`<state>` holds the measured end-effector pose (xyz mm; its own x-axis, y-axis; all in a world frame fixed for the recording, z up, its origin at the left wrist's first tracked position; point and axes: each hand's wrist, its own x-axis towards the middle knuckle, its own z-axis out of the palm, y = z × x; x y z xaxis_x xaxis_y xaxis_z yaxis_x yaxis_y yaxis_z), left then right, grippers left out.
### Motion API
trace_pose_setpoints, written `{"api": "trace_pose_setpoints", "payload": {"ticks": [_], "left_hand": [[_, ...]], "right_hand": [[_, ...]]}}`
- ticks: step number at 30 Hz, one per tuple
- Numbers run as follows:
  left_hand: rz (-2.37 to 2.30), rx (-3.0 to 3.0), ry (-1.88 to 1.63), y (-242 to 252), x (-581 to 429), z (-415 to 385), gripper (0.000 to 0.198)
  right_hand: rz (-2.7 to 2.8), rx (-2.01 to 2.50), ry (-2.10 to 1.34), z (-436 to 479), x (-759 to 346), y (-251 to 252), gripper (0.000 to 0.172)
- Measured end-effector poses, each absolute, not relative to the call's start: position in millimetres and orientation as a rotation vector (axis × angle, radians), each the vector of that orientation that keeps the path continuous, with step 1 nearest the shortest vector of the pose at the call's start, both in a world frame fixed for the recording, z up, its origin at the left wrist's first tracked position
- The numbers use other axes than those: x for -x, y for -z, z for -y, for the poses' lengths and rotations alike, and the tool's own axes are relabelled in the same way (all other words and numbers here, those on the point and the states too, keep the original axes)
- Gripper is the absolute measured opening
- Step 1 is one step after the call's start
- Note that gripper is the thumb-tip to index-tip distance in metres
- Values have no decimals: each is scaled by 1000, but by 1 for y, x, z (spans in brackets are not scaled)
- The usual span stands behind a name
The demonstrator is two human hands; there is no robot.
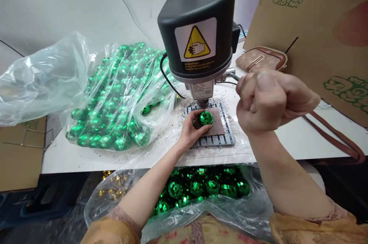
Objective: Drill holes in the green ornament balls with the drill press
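Under the chuck of a small black drill press, my left hand grips a shiny green mirror ball between thumb and fingers. The ball rests on a brown square pad laid over the slotted metal base plate. The drill bit is at the top of the ball; whether it has entered cannot be made out. My right hand is closed around the press's feed lever, whose end is hidden in the fist.
A clear plastic bag of green mirror balls lies on the white table at left. Below the table edge sits another bag of green balls. A brown purse and a large cardboard box stand at right. Dark shavings surround the base.
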<state>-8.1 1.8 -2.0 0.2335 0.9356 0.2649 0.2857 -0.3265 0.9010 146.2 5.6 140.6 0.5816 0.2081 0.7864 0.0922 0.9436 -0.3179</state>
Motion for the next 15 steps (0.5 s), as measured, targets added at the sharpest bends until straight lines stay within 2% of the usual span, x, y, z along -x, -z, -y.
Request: {"api": "trace_pose_setpoints", "payload": {"ticks": [5, 15], "left_hand": [[-1116, -1770, -1130, 2, 7, -1, 54], [-1121, -1762, -1127, 3, 8, -2, 54]], "right_hand": [[1007, 336, -70, -1, -149, -132, 56], [1066, 288, -40, -5, -152, -126, 52]]}}
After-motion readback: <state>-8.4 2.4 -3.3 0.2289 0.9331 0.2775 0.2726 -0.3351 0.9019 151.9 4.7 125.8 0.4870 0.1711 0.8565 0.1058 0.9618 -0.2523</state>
